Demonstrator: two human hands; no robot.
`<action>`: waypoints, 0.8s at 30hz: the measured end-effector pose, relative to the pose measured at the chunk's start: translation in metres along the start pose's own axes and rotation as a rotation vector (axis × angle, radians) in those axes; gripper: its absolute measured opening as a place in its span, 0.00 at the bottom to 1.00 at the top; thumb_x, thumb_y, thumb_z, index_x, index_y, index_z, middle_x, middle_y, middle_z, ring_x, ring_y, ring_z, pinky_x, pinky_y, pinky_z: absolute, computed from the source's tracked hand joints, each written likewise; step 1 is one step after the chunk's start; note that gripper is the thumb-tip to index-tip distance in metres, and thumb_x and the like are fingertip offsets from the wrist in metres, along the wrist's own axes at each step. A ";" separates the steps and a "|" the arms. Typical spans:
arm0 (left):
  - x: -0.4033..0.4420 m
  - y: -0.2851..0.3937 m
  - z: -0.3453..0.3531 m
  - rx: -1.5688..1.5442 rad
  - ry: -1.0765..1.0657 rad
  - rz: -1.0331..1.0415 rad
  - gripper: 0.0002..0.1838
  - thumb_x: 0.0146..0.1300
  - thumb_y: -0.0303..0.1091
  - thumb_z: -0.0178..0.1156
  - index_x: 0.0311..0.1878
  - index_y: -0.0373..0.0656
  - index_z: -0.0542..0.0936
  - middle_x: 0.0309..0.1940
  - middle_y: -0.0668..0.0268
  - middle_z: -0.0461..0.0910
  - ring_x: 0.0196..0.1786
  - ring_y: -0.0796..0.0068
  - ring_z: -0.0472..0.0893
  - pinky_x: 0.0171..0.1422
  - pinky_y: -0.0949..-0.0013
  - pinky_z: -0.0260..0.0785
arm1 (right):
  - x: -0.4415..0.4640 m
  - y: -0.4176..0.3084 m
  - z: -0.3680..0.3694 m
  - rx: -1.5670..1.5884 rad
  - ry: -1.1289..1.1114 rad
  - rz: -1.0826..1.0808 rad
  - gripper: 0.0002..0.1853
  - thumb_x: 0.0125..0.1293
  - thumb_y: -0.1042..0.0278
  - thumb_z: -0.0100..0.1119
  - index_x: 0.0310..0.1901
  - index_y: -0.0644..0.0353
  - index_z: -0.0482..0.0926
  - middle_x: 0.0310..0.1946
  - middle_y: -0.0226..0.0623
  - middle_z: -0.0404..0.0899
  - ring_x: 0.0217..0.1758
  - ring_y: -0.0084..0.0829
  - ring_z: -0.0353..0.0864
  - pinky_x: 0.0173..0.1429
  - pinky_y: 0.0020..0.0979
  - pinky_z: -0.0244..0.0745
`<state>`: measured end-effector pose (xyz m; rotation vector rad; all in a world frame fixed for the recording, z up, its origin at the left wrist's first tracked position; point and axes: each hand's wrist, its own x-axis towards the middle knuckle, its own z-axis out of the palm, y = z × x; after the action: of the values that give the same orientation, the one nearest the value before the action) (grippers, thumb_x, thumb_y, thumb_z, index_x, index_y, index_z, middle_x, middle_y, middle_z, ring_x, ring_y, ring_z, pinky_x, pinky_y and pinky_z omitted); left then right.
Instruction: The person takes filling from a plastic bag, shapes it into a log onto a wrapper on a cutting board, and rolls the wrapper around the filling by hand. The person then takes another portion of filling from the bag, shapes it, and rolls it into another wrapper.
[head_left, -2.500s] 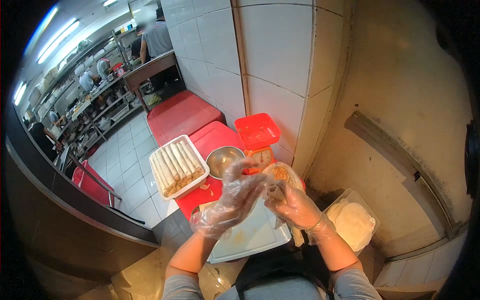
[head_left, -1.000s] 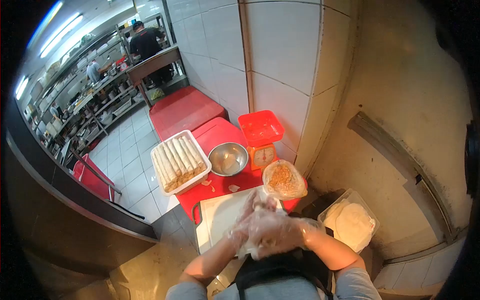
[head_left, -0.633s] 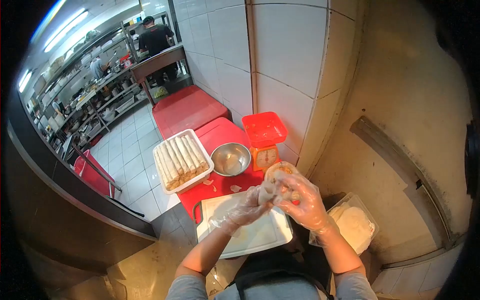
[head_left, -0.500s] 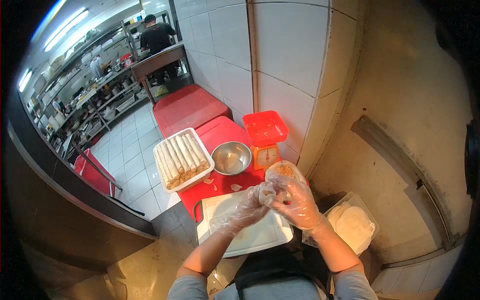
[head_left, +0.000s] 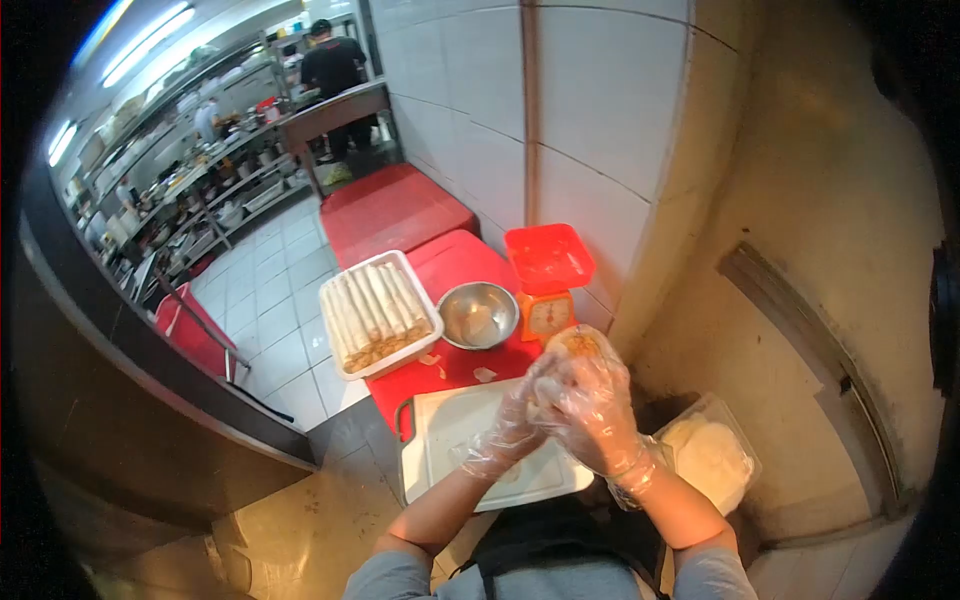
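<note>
Both of my hands wear clear plastic gloves and meet above the white cutting board (head_left: 440, 450). My left hand (head_left: 515, 425) has its fingers closed against my right hand (head_left: 590, 410), whose fingers are bent over them. A pale piece seems to be between them, but what it is stays hidden. Just beyond my right hand lies a bag of orange-brown filling (head_left: 577, 343), partly covered. A steel bowl (head_left: 478, 316) stands behind the board. To its left, a white tray (head_left: 432, 338) holds several long pale rolls (head_left: 375, 305).
An orange scale (head_left: 548, 316) with a red pan (head_left: 549, 258) stands by the tiled wall. A clear tub with round pale wrappers (head_left: 710, 460) is at the lower right. Red tables (head_left: 395, 212) extend back. A person in black (head_left: 333, 68) stands in the far kitchen.
My hands were apart with a pale rolled piece visible; now they are pressed together and the piece is mostly hidden. The camera view has shifted, so the tray and bowl appear further right.
</note>
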<state>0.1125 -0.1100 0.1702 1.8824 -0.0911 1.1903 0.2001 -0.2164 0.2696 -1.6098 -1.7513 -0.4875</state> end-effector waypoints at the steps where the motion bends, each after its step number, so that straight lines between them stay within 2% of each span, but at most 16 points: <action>1: 0.000 -0.005 -0.002 0.210 -0.086 0.048 0.33 0.68 0.34 0.66 0.72 0.37 0.65 0.60 0.61 0.80 0.62 0.66 0.79 0.75 0.63 0.65 | 0.000 -0.002 0.004 -0.040 0.002 -0.001 0.08 0.48 0.64 0.71 0.30 0.50 0.82 0.33 0.35 0.74 0.40 0.42 0.77 0.47 0.47 0.70; 2: -0.003 -0.013 -0.004 0.431 -0.167 0.089 0.33 0.69 0.35 0.65 0.72 0.37 0.65 0.59 0.62 0.80 0.62 0.67 0.79 0.75 0.65 0.64 | -0.006 -0.003 0.006 -0.072 0.006 -0.010 0.08 0.48 0.64 0.71 0.29 0.50 0.81 0.33 0.34 0.74 0.40 0.42 0.77 0.48 0.47 0.69; 4: -0.004 -0.013 0.006 -0.157 -0.139 -0.039 0.32 0.69 0.32 0.64 0.73 0.38 0.65 0.58 0.64 0.81 0.62 0.72 0.79 0.72 0.69 0.68 | -0.009 -0.004 0.008 -0.092 -0.024 -0.020 0.08 0.48 0.64 0.71 0.29 0.51 0.81 0.33 0.33 0.74 0.41 0.41 0.77 0.51 0.46 0.67; 6: -0.010 -0.018 0.012 -0.503 -0.083 -0.075 0.32 0.69 0.28 0.63 0.74 0.39 0.65 0.57 0.67 0.81 0.61 0.76 0.79 0.68 0.72 0.72 | -0.017 0.002 0.015 -0.095 -0.032 -0.054 0.07 0.49 0.64 0.71 0.29 0.51 0.82 0.32 0.33 0.74 0.41 0.41 0.76 0.53 0.45 0.65; 7: -0.014 -0.026 0.005 -0.032 -0.140 0.006 0.32 0.69 0.27 0.63 0.75 0.39 0.64 0.56 0.68 0.81 0.61 0.76 0.79 0.68 0.72 0.72 | -0.018 0.004 0.017 -0.071 -0.035 -0.049 0.08 0.48 0.64 0.72 0.29 0.51 0.82 0.32 0.32 0.74 0.41 0.41 0.76 0.53 0.45 0.64; 8: -0.023 -0.031 0.001 0.141 -0.197 -0.154 0.31 0.71 0.26 0.60 0.75 0.39 0.64 0.57 0.68 0.80 0.61 0.78 0.78 0.68 0.71 0.72 | -0.019 0.005 0.017 -0.052 -0.041 -0.038 0.08 0.48 0.64 0.72 0.29 0.51 0.82 0.32 0.32 0.74 0.41 0.41 0.76 0.52 0.45 0.64; 11: -0.012 -0.003 -0.004 -0.220 -0.060 -0.233 0.32 0.70 0.26 0.62 0.75 0.39 0.64 0.57 0.65 0.80 0.61 0.76 0.79 0.67 0.70 0.72 | -0.012 -0.004 0.008 -0.060 -0.018 -0.017 0.09 0.45 0.65 0.73 0.29 0.52 0.83 0.31 0.32 0.74 0.40 0.40 0.75 0.51 0.43 0.62; 12: -0.008 -0.011 0.000 -0.310 -0.014 -0.177 0.36 0.66 0.27 0.66 0.75 0.39 0.64 0.56 0.65 0.81 0.58 0.75 0.80 0.66 0.71 0.71 | -0.009 -0.010 0.004 -0.052 -0.010 -0.002 0.10 0.44 0.65 0.73 0.30 0.52 0.83 0.31 0.32 0.74 0.39 0.40 0.75 0.51 0.43 0.62; 15: -0.012 -0.017 0.000 -0.152 -0.098 -0.184 0.39 0.64 0.28 0.70 0.75 0.39 0.63 0.56 0.67 0.80 0.58 0.76 0.80 0.65 0.71 0.71 | -0.012 -0.005 0.007 -0.075 -0.042 -0.017 0.11 0.44 0.66 0.74 0.32 0.51 0.85 0.31 0.32 0.74 0.39 0.39 0.75 0.51 0.43 0.62; 18: -0.007 -0.006 -0.005 0.000 -0.089 -0.113 0.38 0.65 0.28 0.69 0.75 0.40 0.63 0.55 0.68 0.80 0.57 0.78 0.79 0.64 0.72 0.71 | -0.014 0.001 0.005 -0.029 -0.056 -0.010 0.13 0.43 0.66 0.75 0.34 0.50 0.86 0.32 0.31 0.74 0.39 0.38 0.75 0.52 0.43 0.62; 20: -0.011 -0.012 -0.004 -0.240 -0.064 -0.216 0.37 0.65 0.27 0.69 0.75 0.39 0.64 0.55 0.68 0.80 0.56 0.79 0.79 0.62 0.73 0.71 | -0.011 0.000 -0.002 -0.020 -0.058 0.000 0.13 0.43 0.66 0.75 0.35 0.49 0.86 0.32 0.30 0.74 0.39 0.38 0.75 0.53 0.43 0.63; 22: -0.006 -0.001 -0.006 -0.134 -0.024 -0.159 0.37 0.64 0.26 0.69 0.74 0.39 0.64 0.49 0.69 0.82 0.50 0.81 0.80 0.57 0.74 0.73 | -0.002 -0.007 -0.014 -0.067 -0.075 0.002 0.13 0.43 0.65 0.75 0.35 0.49 0.87 0.32 0.29 0.75 0.39 0.37 0.76 0.53 0.42 0.63; 24: -0.013 -0.009 -0.008 0.031 -0.076 -0.198 0.37 0.64 0.26 0.70 0.74 0.39 0.64 0.46 0.70 0.82 0.48 0.81 0.80 0.55 0.74 0.74 | -0.002 0.002 -0.007 -0.052 -0.108 -0.070 0.12 0.44 0.65 0.74 0.34 0.48 0.86 0.32 0.29 0.75 0.40 0.37 0.76 0.53 0.42 0.64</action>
<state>0.1045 -0.1039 0.1563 1.9153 0.0714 0.9904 0.2040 -0.2226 0.2729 -1.6419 -1.8944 -0.4910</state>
